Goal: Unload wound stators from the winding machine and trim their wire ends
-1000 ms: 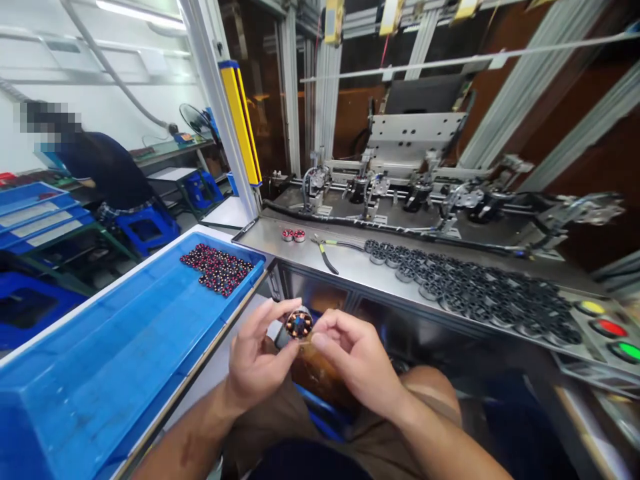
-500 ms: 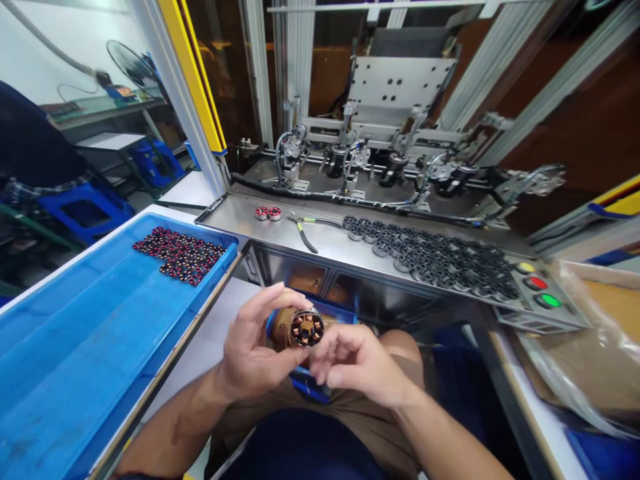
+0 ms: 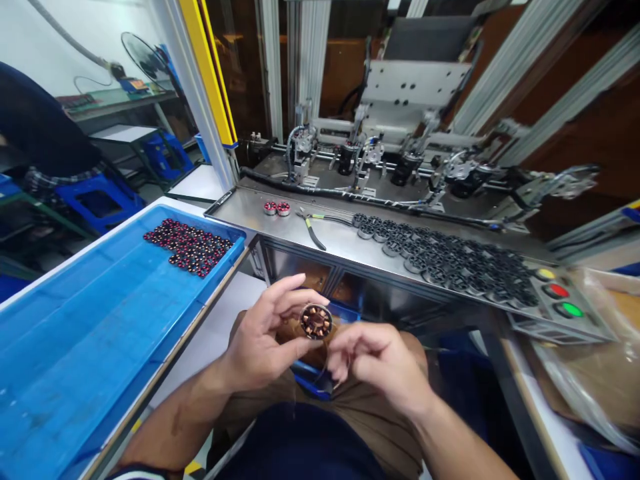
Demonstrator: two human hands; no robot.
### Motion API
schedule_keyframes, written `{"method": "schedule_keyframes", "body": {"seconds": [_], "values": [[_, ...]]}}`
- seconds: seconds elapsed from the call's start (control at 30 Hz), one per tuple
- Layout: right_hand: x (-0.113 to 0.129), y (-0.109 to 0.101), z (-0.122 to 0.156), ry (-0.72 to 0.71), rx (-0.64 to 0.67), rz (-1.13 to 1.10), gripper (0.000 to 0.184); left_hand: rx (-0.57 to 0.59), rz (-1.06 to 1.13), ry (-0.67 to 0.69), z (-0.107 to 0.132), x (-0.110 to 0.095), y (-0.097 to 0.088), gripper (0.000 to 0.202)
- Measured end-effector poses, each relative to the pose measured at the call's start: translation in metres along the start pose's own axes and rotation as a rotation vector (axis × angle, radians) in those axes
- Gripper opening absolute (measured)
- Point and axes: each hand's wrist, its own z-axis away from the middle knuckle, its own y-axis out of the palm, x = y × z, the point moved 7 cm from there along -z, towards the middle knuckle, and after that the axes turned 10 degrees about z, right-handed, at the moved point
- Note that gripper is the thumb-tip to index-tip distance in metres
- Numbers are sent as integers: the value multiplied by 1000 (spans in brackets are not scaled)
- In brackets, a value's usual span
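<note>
My left hand (image 3: 267,337) grips a small round motor stator (image 3: 316,321) between thumb and fingers. Copper windings and a dark ring show on its face, which is turned toward me. Just right of it, my right hand (image 3: 373,357) has its fingers curled in a pinch. A thin wire (image 3: 326,368) hangs by those fingertips and seems to run through them; its far end is hard to follow. Below both hands, a blue bin (image 3: 313,387) sits between the knees, partly hidden.
A blue tray (image 3: 100,320) at left holds many red-and-black stators (image 3: 193,247). On the metal ledge lie two red stators (image 3: 277,209), cutting pliers (image 3: 314,230) and rows of black stator cores (image 3: 445,260). Coloured buttons (image 3: 559,291) sit at right, a machine (image 3: 400,160) behind. Someone sits far left.
My right hand has drawn away from the stator, rightward and slightly down. The stator stays in my left hand, turned a little. The whole view has shifted slightly.
</note>
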Motion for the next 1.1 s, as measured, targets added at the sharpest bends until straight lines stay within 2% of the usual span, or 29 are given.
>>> {"method": "schedule_keyframes", "body": {"seconds": [0.07, 0.13, 0.23, 0.33, 0.47, 0.57, 0.63, 0.7, 0.77, 0.83, 1.0, 1.1], "values": [[11, -8, 0, -33, -75, 51, 33, 73, 36, -42, 4, 2, 7, 79], [16, -8, 0, -25, -96, 98, 35, 98, 58, -85, 8, 6, 12, 78], [15, 0, 3, 10, -93, 131, 38, 26, 101, -94, 11, 10, 14, 82], [11, 6, 7, 18, -58, 153, 40, -38, 160, -80, 12, 12, 12, 86], [11, 8, 14, -58, 21, 295, 41, -40, 266, -123, 10, 14, 8, 81], [13, 4, 17, -86, 77, 445, 40, -28, 272, -104, 10, 11, 5, 79], [20, -4, 17, -105, 9, 487, 35, -28, 191, -85, 11, 9, 4, 78], [34, -11, 16, -154, -115, 481, 34, -30, 78, -47, 14, 6, 4, 80], [45, -10, 15, -195, -193, 454, 34, -8, -7, -6, 16, 2, 8, 82], [50, -4, 12, -207, -206, 441, 33, 23, -25, 9, 17, -1, 13, 83], [46, 7, 8, -269, -253, 356, 26, 10, 154, -124, 14, 2, 15, 76], [43, 7, 10, -361, -308, 285, 21, 7, 340, -240, 11, 7, 15, 60]]}}
